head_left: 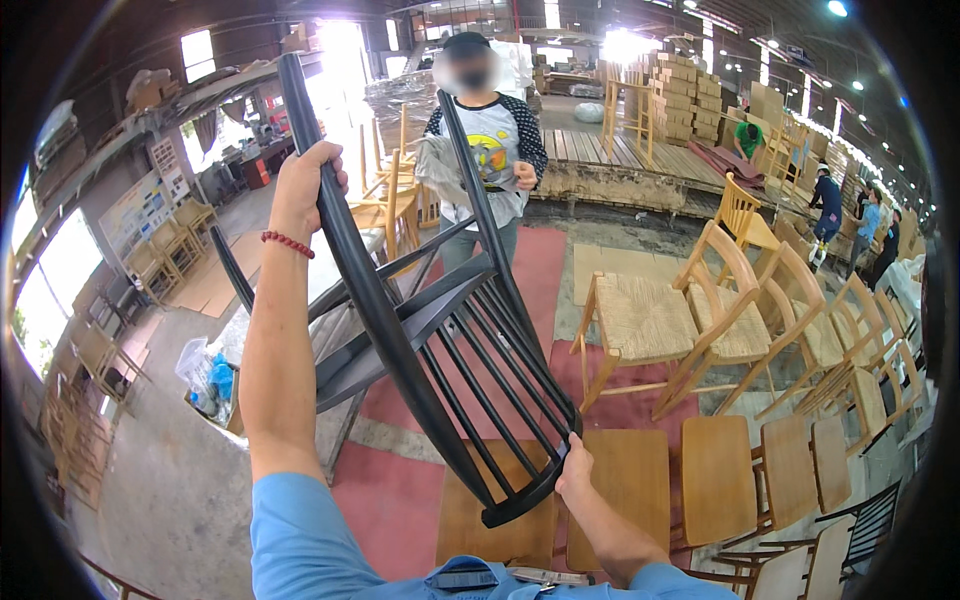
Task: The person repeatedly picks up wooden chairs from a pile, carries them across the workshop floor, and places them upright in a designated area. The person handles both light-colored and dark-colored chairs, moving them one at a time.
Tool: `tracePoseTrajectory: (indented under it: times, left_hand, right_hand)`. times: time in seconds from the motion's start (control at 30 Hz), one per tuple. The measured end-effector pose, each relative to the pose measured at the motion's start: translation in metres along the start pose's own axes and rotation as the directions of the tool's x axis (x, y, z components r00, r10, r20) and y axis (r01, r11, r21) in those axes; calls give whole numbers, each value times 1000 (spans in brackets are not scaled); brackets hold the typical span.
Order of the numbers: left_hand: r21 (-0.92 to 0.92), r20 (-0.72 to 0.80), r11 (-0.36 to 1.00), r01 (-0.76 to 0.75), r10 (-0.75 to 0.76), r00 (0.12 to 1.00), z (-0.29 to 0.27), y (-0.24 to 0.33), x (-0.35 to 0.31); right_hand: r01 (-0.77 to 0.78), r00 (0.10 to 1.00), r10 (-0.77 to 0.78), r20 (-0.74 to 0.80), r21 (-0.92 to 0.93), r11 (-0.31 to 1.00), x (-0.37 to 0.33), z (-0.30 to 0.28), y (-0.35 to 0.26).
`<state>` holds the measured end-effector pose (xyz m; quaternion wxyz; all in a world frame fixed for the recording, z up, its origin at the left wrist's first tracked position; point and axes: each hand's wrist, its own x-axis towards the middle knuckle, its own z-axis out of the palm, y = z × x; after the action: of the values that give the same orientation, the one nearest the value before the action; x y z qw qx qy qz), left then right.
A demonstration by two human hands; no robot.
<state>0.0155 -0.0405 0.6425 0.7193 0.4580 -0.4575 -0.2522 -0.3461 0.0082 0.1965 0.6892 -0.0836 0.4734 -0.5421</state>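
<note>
Tilted in front of me is a black spindle-back chair [382, 330], its legs pointing up and its backrest slanting down toward me. High on one leg, my left hand [310, 187] is closed around the wood; a red bead bracelet [287, 243] circles that wrist. My right hand [574, 468] is closed on the right end of the backrest's top rail, low in the view. Some of its fingers are hidden behind the rail. Beyond the chair stands a person [490, 150] in a patterned-sleeve shirt, with a greyish cloth-like thing [438, 168] by one arm.
Wooden chairs with woven seats [645, 318] stand in rows on the right. Chairs with flat brown seats [618, 490] line up close before me. Red matting [385, 500] covers part of the floor. A wooden platform [640, 170] and stacked cartons [685, 100] lie farther back, with several people beyond.
</note>
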Motion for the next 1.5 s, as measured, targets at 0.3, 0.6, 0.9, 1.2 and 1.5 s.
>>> tracePoseTrajectory:
  times: [0.3, 0.6, 0.9, 1.2, 1.5]
  left_hand:
    - [-29, -83, 999, 14, -16, 996, -34, -20, 14]
    - [84, -253, 996, -6, 27, 967, -70, -43, 55]
    - [343, -323, 936, -80, 197, 926, -93, -103, 59]
    - [191, -155, 969, 158, -129, 979, -130, -197, -82]
    - [594, -549, 379, 710, -454, 702, -126, -311, -659]
  right_hand:
    - [-57, 997, 53, -59, -64, 996, 19, 18, 1]
    - [46, 987, -12, 160, -213, 976, 39, 61, -3]
    - [108, 968, -68, 242, -153, 982, 87, 115, 64]
    - [38, 803, 363, 473, -648, 761, 66, 163, 64]
    - [263, 444, 689, 572, -819, 510, -93, 84, 73]
